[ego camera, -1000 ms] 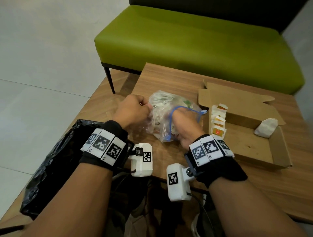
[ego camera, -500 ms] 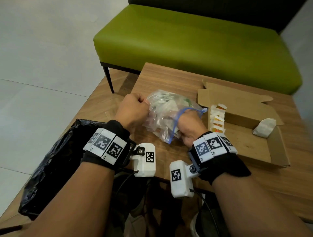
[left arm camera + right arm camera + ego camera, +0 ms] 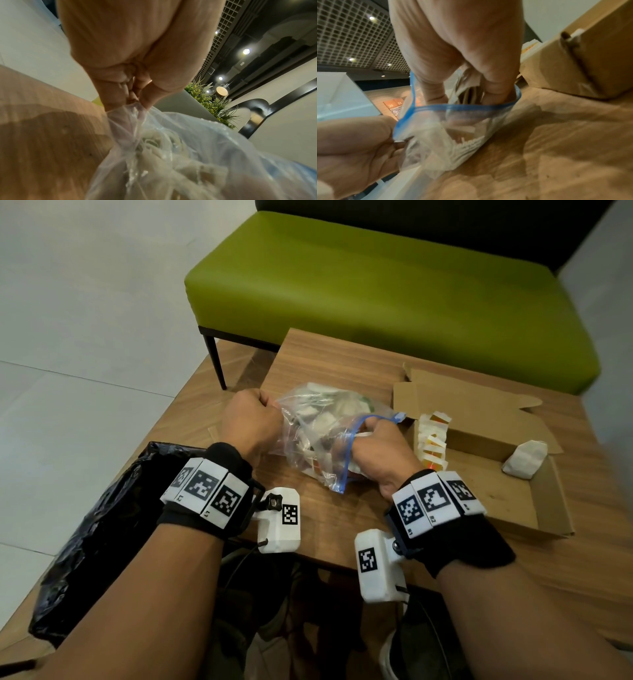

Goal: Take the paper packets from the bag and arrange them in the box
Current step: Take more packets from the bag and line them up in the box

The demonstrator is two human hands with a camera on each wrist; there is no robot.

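A clear zip bag (image 3: 318, 436) with a blue rim lies on the wooden table (image 3: 329, 522), holding several paper packets. My left hand (image 3: 270, 407) pinches the bag's bunched closed end; in the left wrist view that hand (image 3: 137, 102) gathers the plastic (image 3: 171, 155). My right hand (image 3: 371, 428) is at the bag's mouth. In the right wrist view its thumb and fingers (image 3: 498, 86) hold a small stack of packets (image 3: 471, 86) just inside the blue rim (image 3: 453, 106). The open cardboard box (image 3: 513, 508) stands to the right, with a row of packets (image 3: 431, 440) upright along its left wall.
One loose white packet (image 3: 524, 458) lies at the box's far right. A crumpled black plastic bag (image 3: 102, 525) sits at the table's left edge. A green bench (image 3: 376, 285) stands behind the table. The table's near edge runs just under my wrists.
My right hand has drawn back from deep in the bag to its mouth, gripping packets. The left hand has lifted and stretched the bag's closed end away to the left.
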